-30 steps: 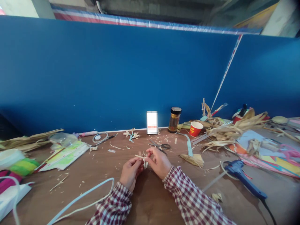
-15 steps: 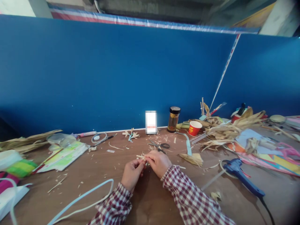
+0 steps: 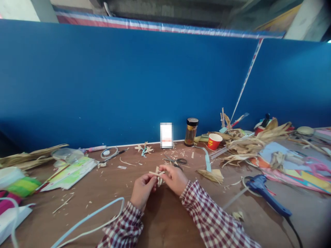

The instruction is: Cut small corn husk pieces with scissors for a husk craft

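Observation:
Between the fingertips of both hands is a small bundle of pale corn-husk strips (image 3: 159,182), several of them sticking out at different angles. My left hand (image 3: 141,191) pinches it from the left, thumb and forefinger together. On the other side my right hand (image 3: 176,179) has thumb and forefinger closed at the top of it. The fingers cover part of the bundle. Just beyond my right hand lie dark scissors (image 3: 181,161). A small husk figure with a light-blue tie (image 3: 144,149) sits farther back to the left.
Husk scraps litter the brown table (image 3: 108,193). At right are a blue glue gun (image 3: 269,194), dried husks (image 3: 248,148), a red paper cup (image 3: 214,141) and a lidded jar (image 3: 191,132). A looped pale cord (image 3: 90,217) lies front left. A blue partition (image 3: 129,75) closes the back.
My hands have parted slightly, and more of the husk strips show between them. Both hands still pinch the bundle.

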`<state>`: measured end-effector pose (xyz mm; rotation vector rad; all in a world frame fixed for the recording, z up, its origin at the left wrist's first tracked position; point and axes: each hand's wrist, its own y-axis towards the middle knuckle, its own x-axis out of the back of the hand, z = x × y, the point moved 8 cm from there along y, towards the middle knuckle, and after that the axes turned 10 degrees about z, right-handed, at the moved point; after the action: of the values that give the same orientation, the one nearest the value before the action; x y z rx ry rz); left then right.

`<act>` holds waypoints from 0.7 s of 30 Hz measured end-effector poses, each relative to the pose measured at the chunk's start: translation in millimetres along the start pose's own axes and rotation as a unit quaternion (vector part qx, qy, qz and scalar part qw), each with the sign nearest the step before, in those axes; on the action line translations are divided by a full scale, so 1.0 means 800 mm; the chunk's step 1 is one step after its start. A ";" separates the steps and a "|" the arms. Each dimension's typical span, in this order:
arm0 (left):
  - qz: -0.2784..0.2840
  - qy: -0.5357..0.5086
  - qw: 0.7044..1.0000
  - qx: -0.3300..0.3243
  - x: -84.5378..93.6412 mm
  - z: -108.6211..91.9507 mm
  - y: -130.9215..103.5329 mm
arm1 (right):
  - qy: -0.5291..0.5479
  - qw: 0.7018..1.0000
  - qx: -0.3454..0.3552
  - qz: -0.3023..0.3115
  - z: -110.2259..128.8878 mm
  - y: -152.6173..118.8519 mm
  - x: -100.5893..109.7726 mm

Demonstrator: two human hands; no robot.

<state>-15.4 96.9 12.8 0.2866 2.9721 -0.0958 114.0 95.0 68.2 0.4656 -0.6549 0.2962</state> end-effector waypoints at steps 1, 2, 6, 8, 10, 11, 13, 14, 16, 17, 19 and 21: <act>0.012 0.011 1.000 -0.009 -0.004 -0.001 0.000 | 0.010 1.000 0.007 0.012 0.005 0.000 -0.007; 0.026 0.020 0.999 -0.012 -0.008 -0.001 0.000 | 0.019 1.000 0.013 0.020 0.009 -0.001 -0.011; 0.040 0.017 0.999 0.025 -0.016 0.007 -0.002 | 0.016 1.000 0.001 0.019 0.006 -0.002 -0.008; 0.025 0.010 0.999 0.042 -0.013 0.011 -0.002 | 0.008 1.000 -0.012 0.008 0.001 -0.002 -0.004; 0.013 0.007 0.999 0.038 -0.009 0.012 -0.002 | 0.015 1.000 -0.016 0.003 -0.003 -0.002 -0.003; 0.011 0.009 0.999 0.030 -0.008 0.012 -0.002 | 0.023 1.000 -0.014 0.003 -0.003 -0.001 -0.004; 0.013 0.015 1.000 0.011 -0.007 0.010 -0.001 | 0.036 0.999 -0.010 0.007 -0.003 -0.001 -0.008; 0.017 0.020 1.000 0.003 -0.008 0.009 -0.001 | 0.035 0.999 -0.010 0.009 -0.003 -0.001 -0.010; 0.025 0.039 0.999 -0.009 -0.011 0.006 -0.001 | 0.011 1.000 -0.021 0.014 -0.004 -0.002 -0.015; 0.028 0.051 0.998 -0.014 -0.012 0.004 -0.001 | -0.008 0.999 -0.031 0.014 -0.005 -0.002 -0.016; 0.030 0.074 0.997 -0.021 -0.016 0.000 -0.003 | -0.049 0.997 -0.052 0.009 -0.009 -0.002 -0.015; 0.028 0.092 0.995 -0.024 -0.017 -0.005 -0.005 | -0.095 0.993 -0.076 0.001 -0.016 -0.002 -0.006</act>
<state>-3.5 91.1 18.7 0.3916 3.1397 0.0095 117.5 99.4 55.5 0.3502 -0.8570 0.2027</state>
